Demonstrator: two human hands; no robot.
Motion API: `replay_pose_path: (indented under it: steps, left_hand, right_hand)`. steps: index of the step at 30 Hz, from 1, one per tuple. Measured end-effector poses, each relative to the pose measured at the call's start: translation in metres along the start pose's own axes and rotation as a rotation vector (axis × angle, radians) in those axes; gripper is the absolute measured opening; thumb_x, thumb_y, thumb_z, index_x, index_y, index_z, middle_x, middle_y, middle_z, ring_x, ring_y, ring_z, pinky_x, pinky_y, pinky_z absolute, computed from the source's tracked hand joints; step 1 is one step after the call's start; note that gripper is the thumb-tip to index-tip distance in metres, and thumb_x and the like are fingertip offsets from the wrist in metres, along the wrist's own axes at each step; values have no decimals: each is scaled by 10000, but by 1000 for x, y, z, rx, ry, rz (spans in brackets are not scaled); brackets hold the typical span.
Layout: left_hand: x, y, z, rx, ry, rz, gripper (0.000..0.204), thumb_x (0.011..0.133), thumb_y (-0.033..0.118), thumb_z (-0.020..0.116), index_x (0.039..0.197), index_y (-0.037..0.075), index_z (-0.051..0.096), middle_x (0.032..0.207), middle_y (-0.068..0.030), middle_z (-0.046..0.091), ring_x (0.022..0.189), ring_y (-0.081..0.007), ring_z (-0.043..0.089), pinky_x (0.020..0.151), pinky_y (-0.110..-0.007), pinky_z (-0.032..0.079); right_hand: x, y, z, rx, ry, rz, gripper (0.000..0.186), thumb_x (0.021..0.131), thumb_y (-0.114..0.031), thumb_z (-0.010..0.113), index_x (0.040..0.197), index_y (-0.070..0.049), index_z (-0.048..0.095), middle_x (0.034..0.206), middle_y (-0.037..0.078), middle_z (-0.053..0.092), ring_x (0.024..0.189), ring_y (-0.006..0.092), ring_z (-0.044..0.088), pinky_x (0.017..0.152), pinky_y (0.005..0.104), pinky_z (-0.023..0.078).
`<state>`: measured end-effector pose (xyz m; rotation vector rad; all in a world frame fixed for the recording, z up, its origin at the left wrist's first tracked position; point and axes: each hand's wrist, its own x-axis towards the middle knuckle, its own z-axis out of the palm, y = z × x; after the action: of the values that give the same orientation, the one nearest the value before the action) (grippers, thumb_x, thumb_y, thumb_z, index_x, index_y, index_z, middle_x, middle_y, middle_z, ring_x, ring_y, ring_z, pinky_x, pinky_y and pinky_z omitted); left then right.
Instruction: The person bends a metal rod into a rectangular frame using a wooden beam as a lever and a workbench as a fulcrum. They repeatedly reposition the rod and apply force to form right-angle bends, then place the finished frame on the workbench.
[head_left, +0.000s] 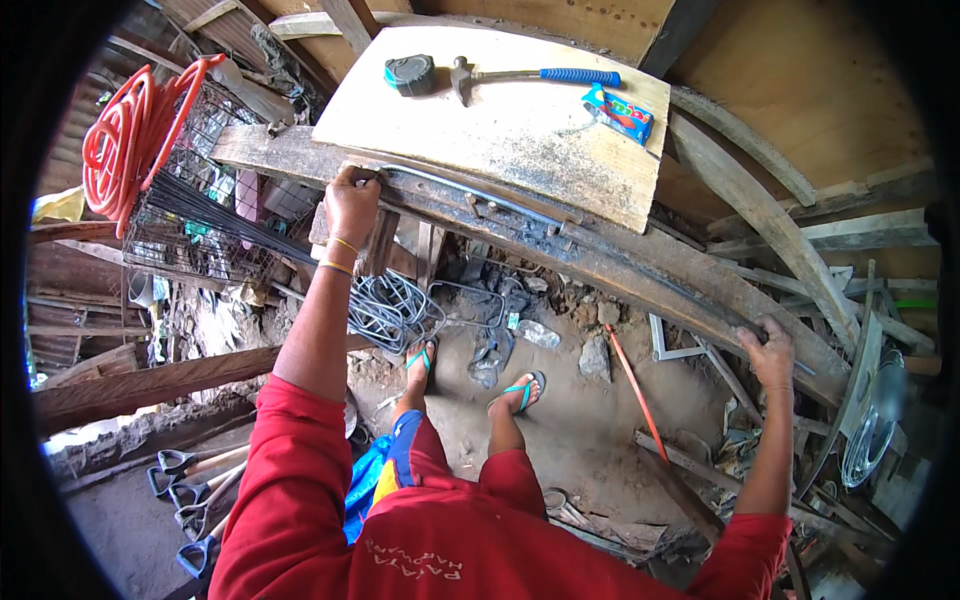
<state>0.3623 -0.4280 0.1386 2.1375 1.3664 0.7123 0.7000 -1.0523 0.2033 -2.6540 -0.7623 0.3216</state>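
Observation:
A long thin metal rod (440,178) lies along a worn wooden beam (265,150) that crosses in front of me. Small metal pegs (471,205) stick up from the beam beside the rod. My left hand (352,208) is closed at the rod's left end, fingers curled over the beam's edge. Farther right, my right hand (768,352) grips the rod near its other end, thumb raised. Behind the beam, a pale plywood board (400,130) carries a tape measure (410,74), a claw hammer (530,75) with a blue handle, and a blue packet (618,114).
Red hose (125,150) hangs coiled at the left above a wire basket and dark rods (215,218). Coiled grey wire (390,310), a stone (595,358) and an orange-red bar (637,390) are on the dirt floor. Shovel handles (195,500) lie lower left; leaning timbers (770,220) stand right.

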Motion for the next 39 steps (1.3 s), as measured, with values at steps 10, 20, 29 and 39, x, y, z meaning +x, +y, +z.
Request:
replay_pose_path:
  steps: [10, 20, 29, 39]
  left_hand:
    - [8, -7, 8, -296, -48, -73, 240, 890, 197, 706, 1003, -14, 730, 749, -22, 674, 663, -64, 574, 602, -252, 467]
    - [29, -13, 11, -401, -187, -409, 278, 862, 181, 757, 1043, -27, 716, 882, -48, 706, 705, -140, 625, 645, -310, 515]
    - [-88, 70, 15, 8, 302, 497, 337, 762, 62, 749, 1079, 35, 640, 1080, -152, 638, 979, -374, 587, 877, -488, 466]
    - [-310, 310, 154, -37, -709, 1123, 534, 819, 142, 687, 1327, 32, 564, 1256, -192, 582, 1303, -367, 511, 1169, -559, 323]
  right_hand:
    - [-17, 1, 25, -237, 276, -120, 358, 834, -306, 790, 1091, -74, 701, 1315, 139, 573, 1238, 380, 514, 994, 508, 431]
    - [-29, 41, 13, -210, 248, -127, 358, 934, -357, 686, 1135, -61, 675, 1140, 176, 620, 1105, 396, 576, 950, 509, 458]
    - [-2, 58, 30, -242, 294, -13, 426, 1039, -384, 500, 1119, 0, 668, 1085, 230, 649, 1045, 454, 590, 899, 517, 461]
    - [-3, 72, 46, -308, 369, 92, 351, 980, -299, 487, 998, 0, 670, 1074, 240, 663, 1017, 446, 619, 889, 542, 474]
